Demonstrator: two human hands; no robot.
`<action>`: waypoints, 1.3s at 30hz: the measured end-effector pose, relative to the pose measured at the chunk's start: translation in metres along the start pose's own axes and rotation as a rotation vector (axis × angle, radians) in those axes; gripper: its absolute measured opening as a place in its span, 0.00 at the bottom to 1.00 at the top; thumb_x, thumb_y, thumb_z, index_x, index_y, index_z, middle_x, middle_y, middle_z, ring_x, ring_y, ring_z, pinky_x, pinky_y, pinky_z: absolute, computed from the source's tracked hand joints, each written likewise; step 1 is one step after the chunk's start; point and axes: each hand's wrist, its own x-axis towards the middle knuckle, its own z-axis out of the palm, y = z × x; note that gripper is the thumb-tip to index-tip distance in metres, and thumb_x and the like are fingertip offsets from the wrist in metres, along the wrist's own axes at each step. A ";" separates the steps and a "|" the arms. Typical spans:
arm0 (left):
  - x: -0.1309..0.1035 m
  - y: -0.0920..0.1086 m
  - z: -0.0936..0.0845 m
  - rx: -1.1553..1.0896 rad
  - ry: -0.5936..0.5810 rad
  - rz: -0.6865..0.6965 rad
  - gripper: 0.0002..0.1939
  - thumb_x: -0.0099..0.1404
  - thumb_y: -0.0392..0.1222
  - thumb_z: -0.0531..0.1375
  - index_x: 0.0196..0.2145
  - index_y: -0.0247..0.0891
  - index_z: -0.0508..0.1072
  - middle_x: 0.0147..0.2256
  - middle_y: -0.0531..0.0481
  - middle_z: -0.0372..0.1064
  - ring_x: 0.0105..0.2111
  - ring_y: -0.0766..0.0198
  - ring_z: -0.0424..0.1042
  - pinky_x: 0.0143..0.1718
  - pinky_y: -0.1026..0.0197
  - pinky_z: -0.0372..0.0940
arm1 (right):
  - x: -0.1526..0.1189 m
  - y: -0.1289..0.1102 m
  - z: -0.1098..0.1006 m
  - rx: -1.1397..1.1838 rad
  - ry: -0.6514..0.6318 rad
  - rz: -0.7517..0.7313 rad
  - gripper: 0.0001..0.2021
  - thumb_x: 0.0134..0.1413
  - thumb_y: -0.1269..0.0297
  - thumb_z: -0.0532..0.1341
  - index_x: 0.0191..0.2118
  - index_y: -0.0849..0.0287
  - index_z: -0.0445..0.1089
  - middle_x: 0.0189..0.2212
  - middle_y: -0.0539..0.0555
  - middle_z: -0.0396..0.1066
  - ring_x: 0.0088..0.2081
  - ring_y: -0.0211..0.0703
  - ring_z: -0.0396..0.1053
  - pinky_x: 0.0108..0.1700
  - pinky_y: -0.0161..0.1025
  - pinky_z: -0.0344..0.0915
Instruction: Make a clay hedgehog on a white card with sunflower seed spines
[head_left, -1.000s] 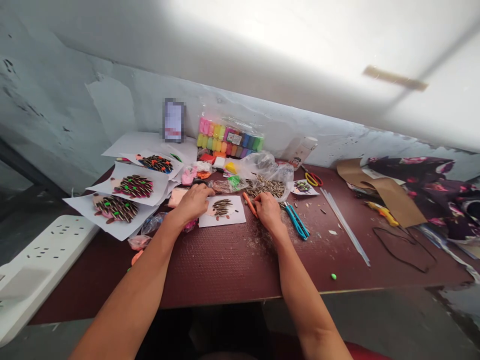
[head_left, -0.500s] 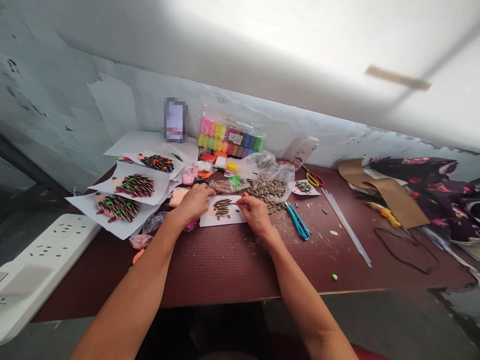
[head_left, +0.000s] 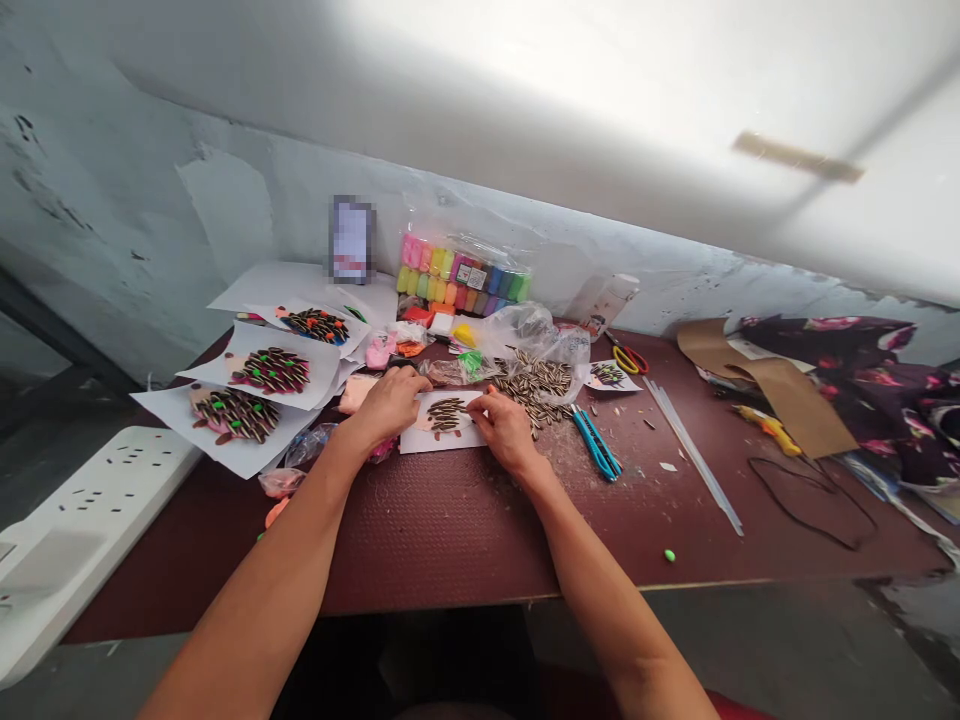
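A white card (head_left: 417, 441) lies on the dark red table, bearing a small hedgehog figure (head_left: 447, 414) covered with striped seeds. At the card's upper left corner rests my left hand (head_left: 388, 405), fingers bent and lying loosely on it. My right hand (head_left: 504, 428) is at the card's right side, thumb and forefinger pinched close beside the figure; whatever is between the fingertips is too small to make out. Just behind my right hand spreads a heap of striped seeds (head_left: 536, 382), partly under a clear plastic bag (head_left: 525, 328).
Finished-looking hedgehog cards (head_left: 274, 370) are stacked at the left, near a white power strip (head_left: 97, 500). A blue cutter (head_left: 595, 442), scissors (head_left: 628, 357), clear sticks (head_left: 696, 455) and a yellow glue gun (head_left: 772, 428) lie rightward. Coloured clay packs (head_left: 461, 278) stand behind.
My right hand has shifted slightly left, its fingertips nearer the seeds on the figure. My left hand has stayed in place.
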 end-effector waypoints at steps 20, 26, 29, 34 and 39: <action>-0.001 0.001 -0.001 -0.013 -0.001 0.006 0.20 0.61 0.29 0.52 0.47 0.37 0.77 0.44 0.42 0.71 0.46 0.53 0.66 0.51 0.53 0.62 | 0.002 -0.006 0.001 -0.047 -0.030 -0.020 0.10 0.59 0.72 0.59 0.36 0.54 0.77 0.31 0.50 0.72 0.36 0.40 0.71 0.61 0.43 0.59; 0.000 0.000 -0.001 -0.016 -0.017 0.006 0.20 0.60 0.30 0.53 0.47 0.38 0.77 0.44 0.43 0.71 0.46 0.54 0.67 0.50 0.54 0.62 | 0.003 -0.007 0.002 -0.052 -0.033 -0.030 0.09 0.60 0.72 0.60 0.36 0.54 0.78 0.32 0.51 0.73 0.37 0.40 0.72 0.63 0.43 0.57; 0.001 -0.001 -0.001 -0.008 -0.011 0.004 0.20 0.60 0.30 0.53 0.47 0.38 0.77 0.44 0.44 0.71 0.47 0.54 0.67 0.50 0.55 0.62 | 0.003 -0.007 0.002 -0.067 -0.041 -0.038 0.09 0.61 0.71 0.60 0.36 0.54 0.78 0.31 0.50 0.73 0.36 0.40 0.72 0.63 0.43 0.56; 0.001 -0.001 0.000 -0.011 -0.024 0.002 0.20 0.61 0.31 0.53 0.47 0.38 0.77 0.44 0.43 0.71 0.47 0.54 0.66 0.51 0.55 0.62 | 0.004 -0.008 0.003 -0.091 -0.053 -0.036 0.09 0.61 0.70 0.60 0.36 0.53 0.77 0.31 0.50 0.73 0.36 0.40 0.72 0.64 0.43 0.55; 0.000 -0.001 0.000 -0.014 -0.009 -0.002 0.20 0.60 0.30 0.53 0.46 0.39 0.77 0.44 0.43 0.71 0.47 0.54 0.67 0.50 0.54 0.62 | 0.003 -0.010 0.000 -0.067 -0.044 -0.014 0.08 0.60 0.71 0.59 0.35 0.53 0.76 0.31 0.49 0.73 0.35 0.39 0.70 0.62 0.43 0.57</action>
